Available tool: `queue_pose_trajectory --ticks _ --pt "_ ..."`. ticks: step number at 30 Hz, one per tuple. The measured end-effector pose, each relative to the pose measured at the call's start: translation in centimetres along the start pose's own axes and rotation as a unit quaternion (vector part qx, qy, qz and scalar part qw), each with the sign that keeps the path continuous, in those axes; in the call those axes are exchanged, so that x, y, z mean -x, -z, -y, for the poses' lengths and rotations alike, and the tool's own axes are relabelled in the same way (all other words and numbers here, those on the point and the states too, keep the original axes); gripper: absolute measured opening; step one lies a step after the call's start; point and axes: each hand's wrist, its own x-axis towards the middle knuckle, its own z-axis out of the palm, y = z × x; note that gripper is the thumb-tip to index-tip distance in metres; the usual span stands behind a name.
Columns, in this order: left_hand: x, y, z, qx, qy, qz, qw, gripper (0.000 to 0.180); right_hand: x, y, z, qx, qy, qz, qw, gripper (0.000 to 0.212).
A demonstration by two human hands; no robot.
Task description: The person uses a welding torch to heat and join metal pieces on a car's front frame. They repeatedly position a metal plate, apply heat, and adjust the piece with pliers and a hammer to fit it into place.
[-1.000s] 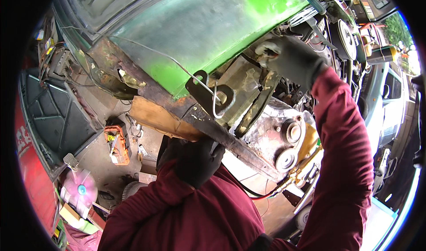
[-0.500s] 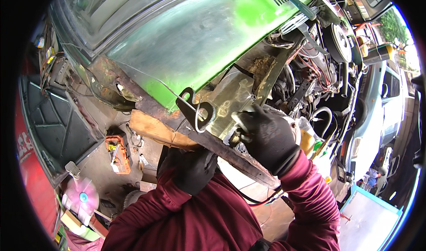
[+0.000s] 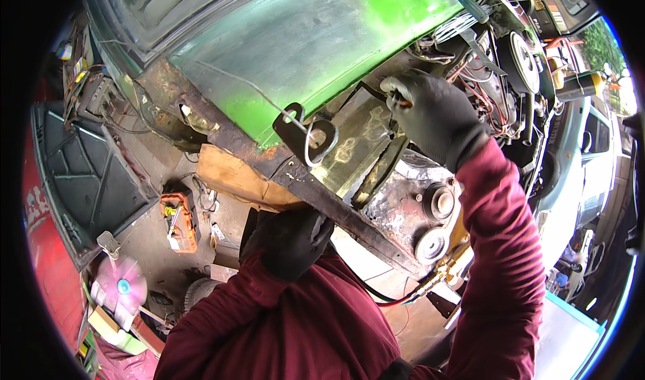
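Observation:
Both my hands wear black gloves. My right hand [image 3: 437, 118] is raised over the engine bay, at the far end of a bare metal sheet [image 3: 366, 135]; its fingers are curled together, and what they hold, if anything, is too small to make out. My left hand [image 3: 290, 242] is closed low against the near side of a rusty metal rail [image 3: 336, 220], its fingertips partly hidden. A black bracket [image 3: 289, 130] with holes lies between the rail and the sheet. A bent metal rod [image 3: 252, 88] runs across the green body panel [image 3: 289, 51] to the bracket, ending in a curl.
A brown board [image 3: 238, 178] sits beneath the rail. Round pulleys [image 3: 438, 202] show at the right, with hoses and wires beyond. A green-handled tool [image 3: 463, 2] rests on the panel's far edge. On the floor are an orange tool tray [image 3: 180, 225] and a pink fan [image 3: 122, 286].
My right hand has moved up and away from the rail to the far end of the metal sheet, uncovering the pulleys. My left hand has stayed nearly in place.

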Motion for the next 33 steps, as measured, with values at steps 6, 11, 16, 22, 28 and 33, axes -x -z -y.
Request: queue_pose_trajectory --ticks 6,11,16,22,28,33 --pt "0.0 -0.6 0.6 -0.08 -0.054 -0.009 0.995 0.022 -5.6 -1.9 -0.5 0.011 -0.1 0.219 0.971 0.032" --pt "0.4 -0.8 1.1 -0.099 -0.079 -0.014 0.992 0.015 -7.6 -3.4 -0.5 0.051 -0.094 0.251 0.962 0.041" --pt "0.4 -0.8 1.1 -0.103 -0.096 -0.025 0.99 0.015 -7.1 -5.6 -2.8 0.092 -0.058 0.271 0.957 0.039" --pt "0.4 -0.7 0.7 -0.104 -0.088 -0.029 0.99 0.014 -7.5 -6.7 -4.0 -0.129 -0.079 0.164 0.975 0.036" --pt "0.5 -1.0 0.8 -0.107 -0.082 -0.039 0.99 0.013 -7.8 -6.9 -3.3 -0.124 -0.199 0.216 0.948 0.036" --pt "1.2 -1.1 0.2 -0.104 -0.049 -0.007 0.993 0.013 -9.0 -8.2 -4.2 0.109 -0.068 0.248 0.96 0.029"
